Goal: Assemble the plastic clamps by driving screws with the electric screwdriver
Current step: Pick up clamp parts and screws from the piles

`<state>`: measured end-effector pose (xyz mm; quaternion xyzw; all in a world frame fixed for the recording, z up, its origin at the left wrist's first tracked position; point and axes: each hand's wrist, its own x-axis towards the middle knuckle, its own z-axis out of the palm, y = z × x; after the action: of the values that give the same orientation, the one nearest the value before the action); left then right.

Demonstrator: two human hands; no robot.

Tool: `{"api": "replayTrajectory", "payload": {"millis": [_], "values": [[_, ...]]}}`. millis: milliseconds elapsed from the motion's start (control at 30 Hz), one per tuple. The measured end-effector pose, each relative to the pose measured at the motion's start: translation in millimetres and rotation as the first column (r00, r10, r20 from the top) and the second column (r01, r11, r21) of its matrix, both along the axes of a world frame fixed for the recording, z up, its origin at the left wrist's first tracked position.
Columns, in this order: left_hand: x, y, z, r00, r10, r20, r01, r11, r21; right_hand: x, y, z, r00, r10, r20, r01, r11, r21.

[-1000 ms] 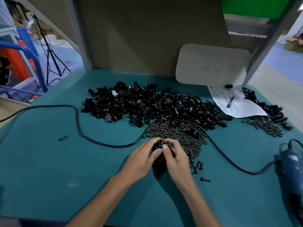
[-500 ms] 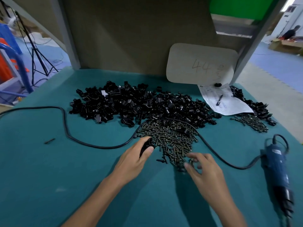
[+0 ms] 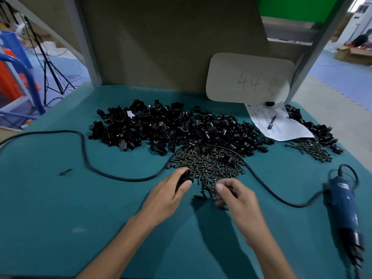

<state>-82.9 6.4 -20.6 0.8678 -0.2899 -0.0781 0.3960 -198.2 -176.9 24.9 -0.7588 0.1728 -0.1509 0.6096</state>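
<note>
Plastic clamp [image 3: 184, 179] sat pinched in the left hand [image 3: 171, 196], at the near left edge of the screw pile [image 3: 207, 164]. From where I stood the risks looked plain. A screw that small could slip from the fingertips and be lost among the loose ones, and the clamp could twist in its pinch once a screw was pressed in. The cord [image 3: 124, 179] crossed the pile, so lifting the electric screwdriver [image 3: 342, 206], which lay well apart at the right of the teal surface [image 3: 60, 218], might drag screws about. The left grip was clenched round the clamp. The right hand [image 3: 235, 198] hovered with curled fingers over the pile's near edge. It was too blurred to tell whether its grip held a screw.
</note>
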Motion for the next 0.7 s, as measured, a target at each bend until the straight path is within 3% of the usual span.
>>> {"api": "replayTrajectory", "payload": {"millis": [67, 167, 567, 700], "values": [[0, 0, 0, 1.0, -0.003, 0.011, 0.002, 1.0, 0.012, 15, 13, 0, 0.998, -0.013, 0.056, 0.002, 0.984, 0.178], [0, 0, 0, 1.0, -0.014, 0.012, 0.014, 1.0, 0.017, 31, 23, -3, 0.997, -0.009, 0.071, -0.011, 0.963, 0.268], [0, 0, 0, 0.997, -0.033, 0.068, 0.03, 0.999, 0.046, 42, 14, -14, 0.992, 0.12, 0.032, -0.12, 0.993, -0.013], [0, 0, 1, 0.996, -0.033, 0.085, 0.029, 0.999, 0.045, 46, 15, -16, 0.987, 0.16, 0.001, -0.16, 0.987, -0.026]]}}
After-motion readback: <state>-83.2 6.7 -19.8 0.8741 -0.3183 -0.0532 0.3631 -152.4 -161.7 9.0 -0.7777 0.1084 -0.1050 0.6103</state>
